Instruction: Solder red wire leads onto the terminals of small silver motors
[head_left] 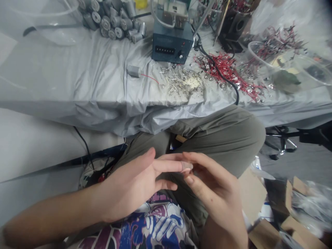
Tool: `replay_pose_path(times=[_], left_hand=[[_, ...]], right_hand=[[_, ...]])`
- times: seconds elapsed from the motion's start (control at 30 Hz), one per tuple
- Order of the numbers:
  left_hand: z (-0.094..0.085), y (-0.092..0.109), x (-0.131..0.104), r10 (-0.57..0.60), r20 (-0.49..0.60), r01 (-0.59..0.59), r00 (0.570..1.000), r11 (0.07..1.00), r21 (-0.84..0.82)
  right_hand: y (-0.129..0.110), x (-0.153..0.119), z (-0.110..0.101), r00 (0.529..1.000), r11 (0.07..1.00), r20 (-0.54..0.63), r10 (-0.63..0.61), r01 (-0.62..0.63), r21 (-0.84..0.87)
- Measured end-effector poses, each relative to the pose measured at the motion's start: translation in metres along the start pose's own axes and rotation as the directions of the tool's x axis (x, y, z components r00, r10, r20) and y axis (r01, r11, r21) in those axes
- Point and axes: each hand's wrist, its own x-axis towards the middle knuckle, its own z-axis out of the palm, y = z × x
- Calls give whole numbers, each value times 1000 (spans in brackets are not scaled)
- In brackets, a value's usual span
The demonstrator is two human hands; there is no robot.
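The empty left hand (137, 185), fingers loosely spread, should rest steady; the half-curled right hand (219, 192), pinching the left's finger wrap (186, 166), should press evenly.

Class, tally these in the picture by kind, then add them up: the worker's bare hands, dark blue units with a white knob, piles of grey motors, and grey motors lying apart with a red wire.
Hands (left hand, right hand): 2
Dark blue unit: 1
Motor pile: 1
Lone motor: 1
Total: 5
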Motion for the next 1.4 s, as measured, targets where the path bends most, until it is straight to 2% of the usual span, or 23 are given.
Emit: replay_pose_path(times=[0.1, 0.2, 0.3, 0.4, 0.57, 0.77, 0.83, 0.9, 0.97, 1.03, 1.1, 1.17, 1.27, 1.4], left_hand=[[3, 1, -3, 26, -42, -28, 999, 998, -50], [8, 3, -2, 94, -130, -113, 987, 983, -148], [14, 5, 0, 174, -232, -229, 957, 945, -234], [17, 6, 1, 206, -259, -274, 944, 924, -265], [18, 4, -2, 205, -225, -270, 952, 910, -314], [13, 3, -1, 220, -202, -280, 954, 895, -348], [12, 4, -2, 235, -206, -296, 950, 889, -350], [12, 5, -2, 240, -213, -303, 947, 889, -345], [11, 3, -3, 231, -208, -292, 950, 895, -337], [10, -1, -3, 205, -189, -259, 960, 906, -336], [9, -6, -3, 170, -152, -214, 974, 913, -347], [8, -10, -3, 146, -119, -179, 982, 916, -360], [7, -15, -4, 129, -93, -154, 987, 914, -375], [6, -15, -6, 103, -97, -131, 990, 926, -353]], right_hand=[[18, 3, 10, 977, 968, -157, 143, -105, 227], [34, 4, 30, 931, 923, -280, 234, -122, 366], [38, -1, 52, 953, 919, -224, 202, -106, 380], [33, -8, 63, 975, 909, -139, 171, -102, 404], [28, -7, 61, 985, 889, -107, 132, -70, 453], [23, -7, 60, 972, 891, -123, 198, -126, 436], [20, -9, 57, 969, 911, -142, 202, -133, 391], [15, -9, 52, 961, 959, -210, 177, -120, 257], [9, -5, 45, 943, 996, -321, 82, -71, 46], [3, 1, 38, 927, 986, -367, -81, 21, -165], [-2, 9, 31, 923, 935, -291, -250, 152, -320], [-7, 17, 23, 921, 873, -165, -354, 262, -411], [-12, 22, 13, 927, 815, -26, -375, 316, -486], [-16, 20, 4, 920, 746, 83, -383, 361, -560]])
